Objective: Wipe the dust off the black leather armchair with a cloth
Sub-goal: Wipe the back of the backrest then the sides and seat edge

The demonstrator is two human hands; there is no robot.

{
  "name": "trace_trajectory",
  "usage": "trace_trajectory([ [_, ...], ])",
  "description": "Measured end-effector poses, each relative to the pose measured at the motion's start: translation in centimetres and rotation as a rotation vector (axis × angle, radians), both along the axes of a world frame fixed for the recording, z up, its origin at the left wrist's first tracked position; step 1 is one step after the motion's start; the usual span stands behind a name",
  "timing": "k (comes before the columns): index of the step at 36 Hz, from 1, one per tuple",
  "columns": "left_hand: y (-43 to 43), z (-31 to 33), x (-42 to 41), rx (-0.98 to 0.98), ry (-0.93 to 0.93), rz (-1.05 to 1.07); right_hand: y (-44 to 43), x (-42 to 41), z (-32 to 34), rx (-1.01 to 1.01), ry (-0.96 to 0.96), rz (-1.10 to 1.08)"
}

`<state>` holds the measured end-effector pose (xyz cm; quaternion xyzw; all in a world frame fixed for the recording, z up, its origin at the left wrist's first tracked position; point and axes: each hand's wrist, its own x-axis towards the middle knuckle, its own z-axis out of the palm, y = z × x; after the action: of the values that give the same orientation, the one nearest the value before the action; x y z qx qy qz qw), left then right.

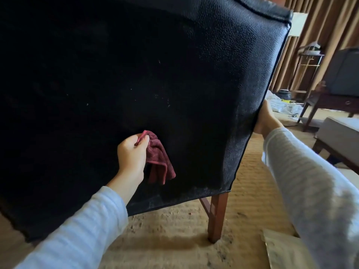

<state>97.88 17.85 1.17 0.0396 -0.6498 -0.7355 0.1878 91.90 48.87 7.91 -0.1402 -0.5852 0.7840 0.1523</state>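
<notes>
The back of the black leather armchair (174, 65) fills most of the view, tilted so that its top leans to the right, and it stands on a tan carpet (174, 230) with one reddish wooden leg (216, 216) showing below its lower right corner. The left hand (132, 154), in a pale grey sleeve (81, 230), is held against the lower middle of the back panel. Its fingers are curled together and, with the thumb, pinch the bunched top of a dark red cloth (158, 164); the rest of the cloth hangs down loose, lying against the leather just right of the wrist. A pale film of dust (194, 193) shows along the bottom edge of the panel below the cloth, and small white specks dot the leather above it. The right hand (267, 118) rests at the panel's right edge, about level with the cloth, touching the piping. Its fingers seem to pass behind the edge, but they are hidden, so I cannot tell whether they grip. Beyond it are brown curtains (330, 26), a white lamp shade (298, 24), a dark wooden table (330, 101) and a pale cushioned footstool (338, 131).
</notes>
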Motion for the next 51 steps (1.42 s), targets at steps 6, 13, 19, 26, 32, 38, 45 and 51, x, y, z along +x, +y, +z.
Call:
trace_trajectory([
  [6,-1.6,0.1,1.6,-0.017,-0.025,-0.073,-1.0,4.2,-0.1,-0.031,0.007,-0.063],
  [13,-4.7,0.1,3.4,-0.038,-0.044,-0.184,-3.5,8.7,-0.1,-0.034,0.009,-0.125],
  [19,-7.6,0.2,5.0,-0.015,-0.066,-0.249,-6.3,12.7,0.0,-0.012,0.074,-0.140],
  [26,-11.0,0.2,6.9,-0.010,-0.066,-0.323,-9.8,18.0,-0.3,-0.010,0.070,-0.218],
  [32,-13.6,-0.4,8.2,-0.034,0.016,-0.382,-12.7,21.6,-0.7,0.005,0.136,-0.309],
  [38,-14.7,-1.3,9.0,0.004,0.070,-0.390,-14.9,24.2,-1.4,0.029,0.097,-0.332],
  [45,-14.4,-1.5,9.5,0.025,0.091,-0.385,-17.4,27.1,-3.7,0.563,-0.117,-0.693],
  [51,-13.0,-1.8,12.4,0.051,0.099,-0.502,-24.0,29.7,-6.2,0.961,0.109,-0.690],
])
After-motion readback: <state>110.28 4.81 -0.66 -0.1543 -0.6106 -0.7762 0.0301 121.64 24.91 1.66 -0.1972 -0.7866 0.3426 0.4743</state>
